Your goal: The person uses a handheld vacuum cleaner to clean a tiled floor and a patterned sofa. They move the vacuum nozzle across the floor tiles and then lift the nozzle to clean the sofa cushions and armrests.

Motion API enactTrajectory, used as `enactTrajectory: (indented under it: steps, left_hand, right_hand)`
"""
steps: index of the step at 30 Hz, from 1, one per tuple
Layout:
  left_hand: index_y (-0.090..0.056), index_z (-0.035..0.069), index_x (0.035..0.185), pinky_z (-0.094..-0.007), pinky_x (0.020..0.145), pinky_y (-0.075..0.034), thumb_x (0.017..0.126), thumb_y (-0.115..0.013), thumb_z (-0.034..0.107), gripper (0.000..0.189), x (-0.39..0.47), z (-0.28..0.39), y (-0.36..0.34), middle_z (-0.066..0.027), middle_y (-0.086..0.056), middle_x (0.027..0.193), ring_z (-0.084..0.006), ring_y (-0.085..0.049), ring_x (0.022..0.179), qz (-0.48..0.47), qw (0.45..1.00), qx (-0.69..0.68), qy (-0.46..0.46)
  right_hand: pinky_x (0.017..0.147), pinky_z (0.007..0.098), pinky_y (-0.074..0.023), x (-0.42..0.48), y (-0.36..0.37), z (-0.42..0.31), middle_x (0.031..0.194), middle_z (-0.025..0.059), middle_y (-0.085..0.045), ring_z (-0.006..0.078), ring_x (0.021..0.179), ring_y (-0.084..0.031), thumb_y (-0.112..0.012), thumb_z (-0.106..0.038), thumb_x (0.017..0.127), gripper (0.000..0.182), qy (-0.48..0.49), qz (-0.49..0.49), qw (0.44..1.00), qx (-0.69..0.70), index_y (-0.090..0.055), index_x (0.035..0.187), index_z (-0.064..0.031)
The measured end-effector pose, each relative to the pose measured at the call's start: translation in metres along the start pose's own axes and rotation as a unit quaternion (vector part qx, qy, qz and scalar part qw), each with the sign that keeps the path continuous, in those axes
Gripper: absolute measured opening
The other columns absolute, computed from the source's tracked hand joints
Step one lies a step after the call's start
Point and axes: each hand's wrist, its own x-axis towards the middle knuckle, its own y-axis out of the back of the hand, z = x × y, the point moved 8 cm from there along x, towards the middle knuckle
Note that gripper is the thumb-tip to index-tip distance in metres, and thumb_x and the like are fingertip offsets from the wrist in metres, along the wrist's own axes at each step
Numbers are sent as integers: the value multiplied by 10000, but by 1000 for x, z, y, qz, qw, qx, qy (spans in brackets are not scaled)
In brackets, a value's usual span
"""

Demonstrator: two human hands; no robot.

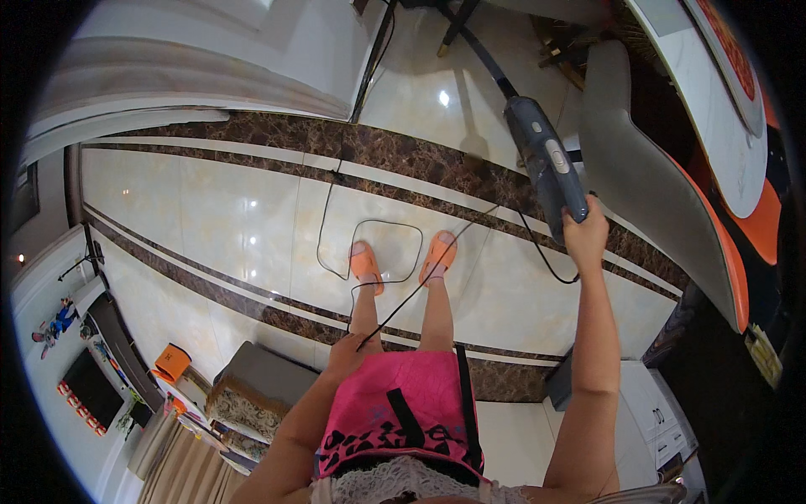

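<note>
My right hand grips the rear handle of a grey corded stick vacuum cleaner. From its body a dark tube runs away toward the top of the view, where the floor head is hard to make out. My left hand, down by my left thigh, holds a stretch of the black power cord. That cord crosses in front of my legs, and a loop of it lies around my left foot. More cord hangs in a curve below the vacuum's handle.
An orange-edged grey chair stands close on the right beside a white table. A dark chair leg is near the tube. Cord trails over the glossy tiles and marble strips. A grey upholstered seat is at lower left.
</note>
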Motion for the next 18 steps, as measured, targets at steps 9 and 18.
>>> enactTrajectory:
  steps: [9,18]
  left_hand:
    - [-609,103,980,-426,702,-471,821,-573,230,206,-5,16,-2,-137,-613,862,-341,-601,836,29,997,-68,-10]
    - [-605,87,952,-421,677,-461,827,-579,226,189,-5,16,0,-140,-606,849,-346,-595,813,33,999,-30,-13]
  right_hand:
    - [721,367,-478,-36,-43,0,803,205,-634,342,773,-639,-658,-121,719,289,-57,6,996,75,-597,980,-13]
    - [710,458,-503,22,-52,-46,862,261,-637,411,826,-626,-669,-152,701,474,20,-14,996,-91,-545,1145,-41]
